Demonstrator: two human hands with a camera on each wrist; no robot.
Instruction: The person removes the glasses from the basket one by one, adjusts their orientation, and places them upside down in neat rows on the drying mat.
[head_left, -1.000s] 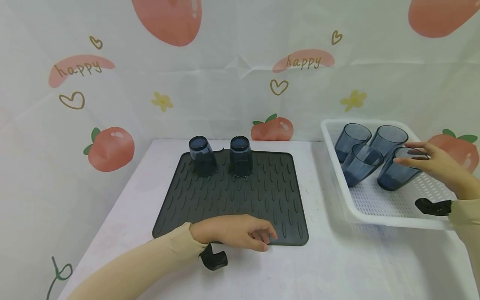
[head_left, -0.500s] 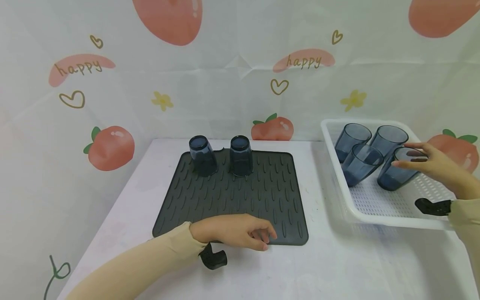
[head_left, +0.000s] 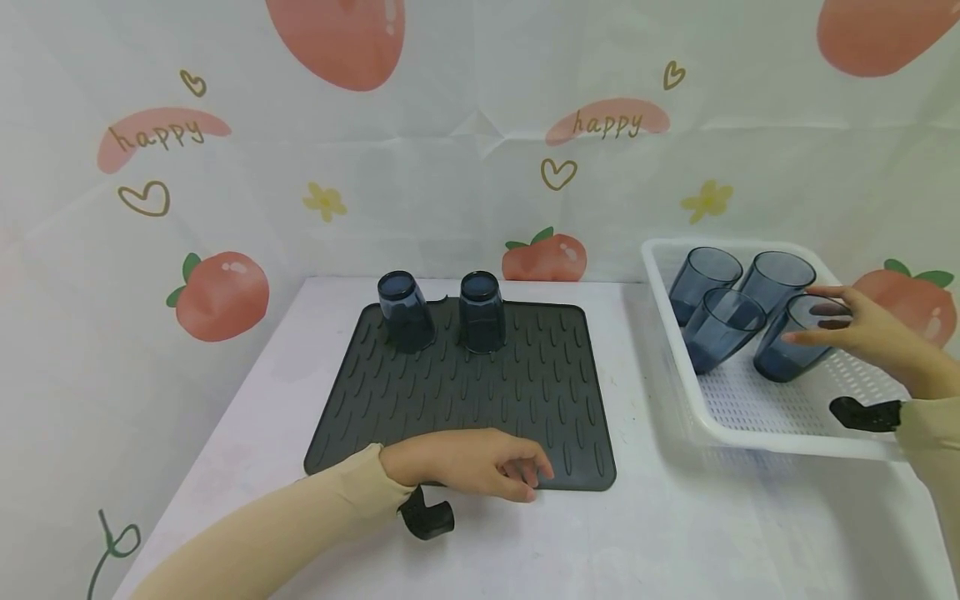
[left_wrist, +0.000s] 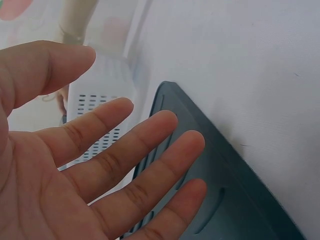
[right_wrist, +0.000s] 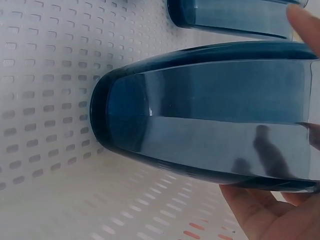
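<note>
In the head view my right hand (head_left: 870, 325) grips a blue-tinted glass (head_left: 787, 358) near its rim, thumb on one side and fingers on the other. The right wrist view shows this glass (right_wrist: 200, 115) lying across the frame, with fingers (right_wrist: 255, 212) against its side. It leans in a white basket (head_left: 701, 417) beside several similar glasses (head_left: 723, 321). My left hand (head_left: 480, 462) hovers relaxed over the front edge of a black drying mat (head_left: 525, 400), holding nothing; its fingers are spread in the left wrist view. Two dark blue glasses (head_left: 482, 317) stand upside down at the mat's back.
The basket stands on the right of the white table (head_left: 645, 533), its perforated floor (right_wrist: 45, 100) showing in the right wrist view. A fruit-printed sheet (head_left: 420, 167) hangs behind the table. Black camera mounts (head_left: 427, 515) sit at both wrists.
My right hand has shifted very slightly left, and the rim of the gripped glass has moved a little left with it. My left hand stays in place.
</note>
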